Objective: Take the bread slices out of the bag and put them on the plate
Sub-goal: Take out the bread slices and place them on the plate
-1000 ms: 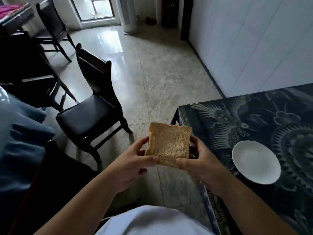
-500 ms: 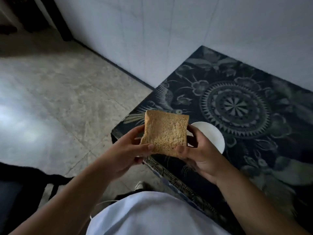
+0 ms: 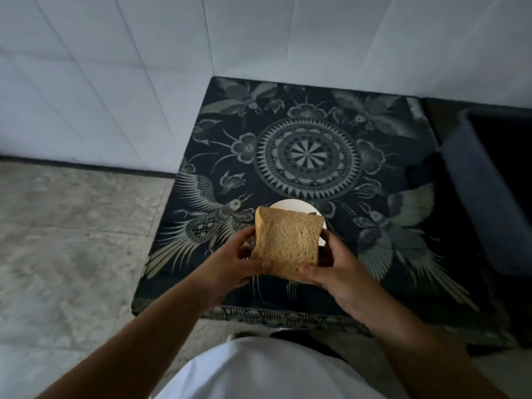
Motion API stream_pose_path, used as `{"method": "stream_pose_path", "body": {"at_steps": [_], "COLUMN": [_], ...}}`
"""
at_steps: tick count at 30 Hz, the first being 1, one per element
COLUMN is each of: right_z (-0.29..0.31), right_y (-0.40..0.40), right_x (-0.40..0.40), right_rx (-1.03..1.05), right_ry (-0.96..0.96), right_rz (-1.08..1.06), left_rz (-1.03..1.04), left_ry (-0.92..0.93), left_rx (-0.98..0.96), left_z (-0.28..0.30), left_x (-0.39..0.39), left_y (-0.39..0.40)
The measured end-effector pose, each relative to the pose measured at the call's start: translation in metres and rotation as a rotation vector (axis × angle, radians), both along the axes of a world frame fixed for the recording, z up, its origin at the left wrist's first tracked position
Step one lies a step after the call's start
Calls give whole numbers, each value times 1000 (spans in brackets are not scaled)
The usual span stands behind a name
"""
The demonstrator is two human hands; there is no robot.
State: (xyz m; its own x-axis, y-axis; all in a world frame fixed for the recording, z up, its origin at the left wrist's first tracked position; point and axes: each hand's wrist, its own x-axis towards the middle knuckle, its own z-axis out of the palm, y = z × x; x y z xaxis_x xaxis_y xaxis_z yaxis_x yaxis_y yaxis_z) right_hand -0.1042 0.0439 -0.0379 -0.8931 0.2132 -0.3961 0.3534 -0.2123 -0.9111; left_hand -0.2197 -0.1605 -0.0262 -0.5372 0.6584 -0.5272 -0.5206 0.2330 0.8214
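Note:
A stack of brown bread slices (image 3: pixel 288 243) is held up between both hands, its flat face toward me. My left hand (image 3: pixel 234 262) grips its left edge, thumb on the lower front. My right hand (image 3: pixel 335 262) grips the right edge and bottom corner. Behind and under the bread lies a white plate (image 3: pixel 290 205) on the table; only its far rim and a sliver on the right show. No bag is in view.
The table (image 3: pixel 311 156) has a dark cloth printed with birds and a round medallion. White tiled walls meet behind it. A dark blue bin (image 3: pixel 489 197) stands at the right. Grey marble floor (image 3: pixel 72 240) lies to the left.
My view has swung right from the chairs to face the table squarely. The bread, still in both hands, has moved over the plate, which it now mostly hides.

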Motion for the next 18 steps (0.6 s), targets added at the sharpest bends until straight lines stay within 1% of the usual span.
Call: {"method": "stream_pose_path", "body": {"at_steps": [3, 7, 9, 18], "right_z": [-9, -15, -20, -60], "right_y": [15, 35, 46, 83], "right_x": [5, 5, 2, -41], "right_rx": [60, 161, 199, 161], "right_ry": [-38, -124, -150, -195], "right_rz": [-16, 50, 74, 73], "left_rz": [-34, -39, -46, -38], "left_ry": [5, -30, -9, 110], "left_rx": [-44, -53, -77, -227], "left_z": [-11, -25, -31, -62], "left_x": [-4, -7, -10, -38], "left_y": [20, 41, 51, 89]}}
